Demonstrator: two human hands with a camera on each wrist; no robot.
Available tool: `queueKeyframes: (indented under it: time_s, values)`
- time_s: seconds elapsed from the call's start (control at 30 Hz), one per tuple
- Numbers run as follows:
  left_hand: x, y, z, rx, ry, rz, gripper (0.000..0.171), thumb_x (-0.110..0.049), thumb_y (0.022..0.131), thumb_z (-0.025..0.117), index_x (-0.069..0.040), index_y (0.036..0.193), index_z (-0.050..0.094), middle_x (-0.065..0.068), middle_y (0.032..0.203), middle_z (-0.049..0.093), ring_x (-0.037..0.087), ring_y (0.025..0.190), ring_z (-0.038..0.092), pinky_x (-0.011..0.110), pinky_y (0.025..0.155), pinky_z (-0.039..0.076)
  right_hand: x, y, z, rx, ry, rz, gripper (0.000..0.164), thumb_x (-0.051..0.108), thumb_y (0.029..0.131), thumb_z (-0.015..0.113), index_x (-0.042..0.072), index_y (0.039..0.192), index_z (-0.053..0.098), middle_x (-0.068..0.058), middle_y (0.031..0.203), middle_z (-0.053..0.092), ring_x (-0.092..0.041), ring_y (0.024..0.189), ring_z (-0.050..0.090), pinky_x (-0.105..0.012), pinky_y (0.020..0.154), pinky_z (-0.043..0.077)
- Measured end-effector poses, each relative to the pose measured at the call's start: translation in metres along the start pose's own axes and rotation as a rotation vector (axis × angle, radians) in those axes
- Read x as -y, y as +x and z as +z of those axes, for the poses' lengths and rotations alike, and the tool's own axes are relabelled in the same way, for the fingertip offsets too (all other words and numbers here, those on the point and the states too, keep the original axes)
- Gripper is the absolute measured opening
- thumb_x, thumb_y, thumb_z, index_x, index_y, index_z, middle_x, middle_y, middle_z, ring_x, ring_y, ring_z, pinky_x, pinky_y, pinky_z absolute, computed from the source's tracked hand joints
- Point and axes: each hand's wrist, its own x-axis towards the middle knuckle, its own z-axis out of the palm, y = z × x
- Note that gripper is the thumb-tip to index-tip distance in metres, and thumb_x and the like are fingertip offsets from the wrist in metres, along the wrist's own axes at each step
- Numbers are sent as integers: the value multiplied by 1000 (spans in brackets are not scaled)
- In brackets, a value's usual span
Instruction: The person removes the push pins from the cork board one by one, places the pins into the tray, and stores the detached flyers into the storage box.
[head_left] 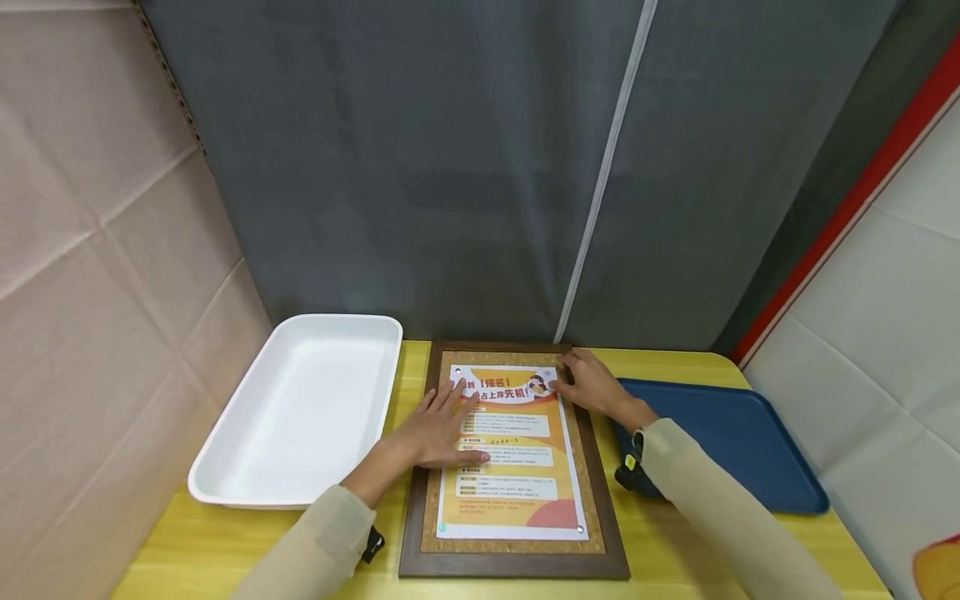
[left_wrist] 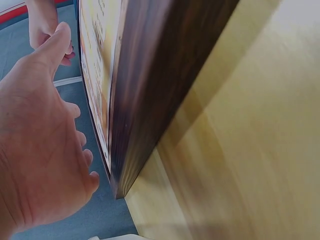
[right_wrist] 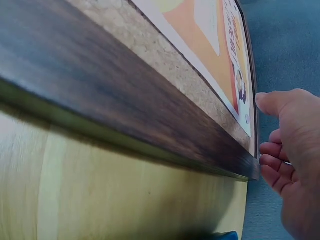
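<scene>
1 printed poster (head_left: 521,458), lower centre, lies on framed corkboard (head_left: 510,547); left hand (head_left: 437,433) spread flat, ungrasping; right hand (head_left: 595,385) at upper-right corner, grip indeterminable; uneven pressure could skew or crease it.

Left grip (left_wrist: 47,135) beside dark frame (left_wrist: 150,75), contact unclear

Paper poster (head_left: 517,467), rough cork backing (right_wrist: 155,52), smooth wood-grained frame (right_wrist: 110,82).

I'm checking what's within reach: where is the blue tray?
In the head view, the blue tray lies on the right side of the yellow table, just right of the corkboard and partly covered by the right sleeve.
</scene>
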Motion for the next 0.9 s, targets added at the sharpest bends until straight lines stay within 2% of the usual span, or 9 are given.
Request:
queueKeyframes:
  time_s: [0.1,0.2,0.37,0.47,0.63,0.9]
  values:
    - [-1,0,3,16,16,12,110,-83,93,53,-13,171,18,19,177,5,39,164,7,56,131,12,-3,2,5,-23,41,-17,24,19,94,81,1,92,66,-11,91,62,-25,82,56,-45,77,47]
    - [-1,-1,5,28,15,26,113,-82,92,54,-12,171,16,20,177,4,39,164,7,55,131,12,-6,4,9,-32,89,-13,26,14,94,81,5,82,60,-4,78,51,-19,72,44,-41,72,38]
    - [-2,-1,5,49,14,20,116,-84,90,56,-12,172,14,19,178,3,39,164,6,55,131,11,-8,7,14,-18,170,65,13,9,94,80,1,92,70,-6,83,58,-18,74,50,-37,70,43]
    - [-3,-2,5,61,10,19,116,-84,90,55,-12,172,13,18,178,2,38,164,5,55,131,11,-8,9,17,-4,196,118,13,8,94,79,-2,102,74,-8,90,64,-19,78,57,-36,72,49]
    - [-4,-4,6,79,-3,24,116,-82,91,57,-10,171,12,20,177,0,40,164,5,56,131,12,-8,12,19,4,230,173,13,4,93,78,-3,104,76,-11,92,68,-20,81,62,-37,74,54]
    - [-5,-3,7,99,-17,12,117,-79,91,61,-10,171,13,22,177,2,39,164,5,54,131,12,-9,15,19,14,281,270,10,2,96,75,-2,105,78,-11,93,70,-20,81,60,-33,72,52]
